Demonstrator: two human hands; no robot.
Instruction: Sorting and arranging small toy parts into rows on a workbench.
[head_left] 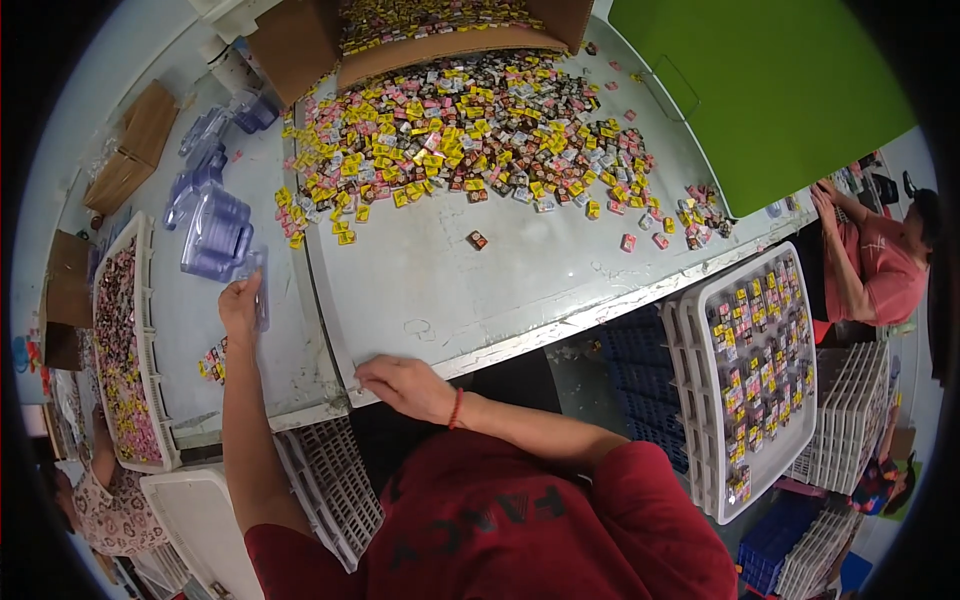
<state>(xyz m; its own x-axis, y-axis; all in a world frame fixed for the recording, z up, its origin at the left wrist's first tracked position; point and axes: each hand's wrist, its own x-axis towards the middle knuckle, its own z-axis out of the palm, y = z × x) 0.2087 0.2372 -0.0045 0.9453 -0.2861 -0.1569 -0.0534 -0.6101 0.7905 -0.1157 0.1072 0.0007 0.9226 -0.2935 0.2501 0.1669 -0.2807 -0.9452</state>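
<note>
My left hand (239,305) reaches over the left part of the table, its fingers closed on the edge of a clear plastic tray (262,296). Just beyond it lies a stack of clear bluish plastic trays (215,232), spilling back toward the far left. At the table's front edge rests my right hand (408,388), its fingers curled in and nothing visible in them. A broad heap of small wrapped pieces (440,140) in yellow, pink, brown and white covers the far middle. One brown piece (477,240) lies by itself nearer to me. Several pieces (213,362) sit by my left forearm.
Behind the heap, an open cardboard box (420,68) holds more pieces. A green board (770,90) stands at far right. To my right is a stack of white trays (705,400) with filled packs on top. A white crate (150,350) of pieces stands left. Other people work at both sides.
</note>
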